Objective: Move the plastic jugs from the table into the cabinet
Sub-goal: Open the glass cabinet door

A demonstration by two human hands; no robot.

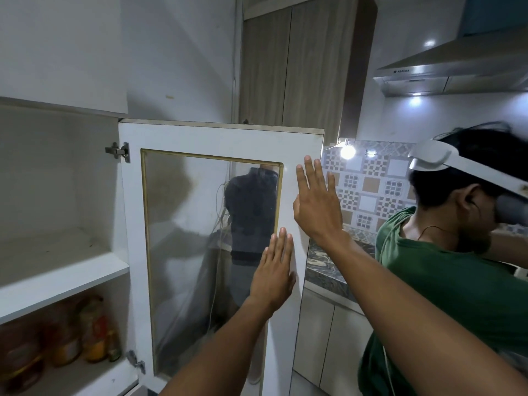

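A white cabinet (pixel 57 195) stands open on the left. Its glass-panelled door (pixel 200 138) swings out toward me. Several plastic jugs (pixel 91 330) of amber liquid sit on the lower shelf at bottom left, blurred. The upper shelf (pixel 63 270) holds nothing that I can see. My left hand (pixel 274 272) lies flat on the door's right frame, fingers up. My right hand (pixel 317 204) is flat near the door's outer edge, higher up. Neither hand holds anything.
Another person in a green shirt (pixel 457 295) with a white headset stands close on the right. Behind them are a dark stone counter (pixel 328 267), patterned tiles (pixel 371 181) and a steel range hood (pixel 457 70). Tall wooden cabinet doors (pixel 294 61) rise behind the open door.
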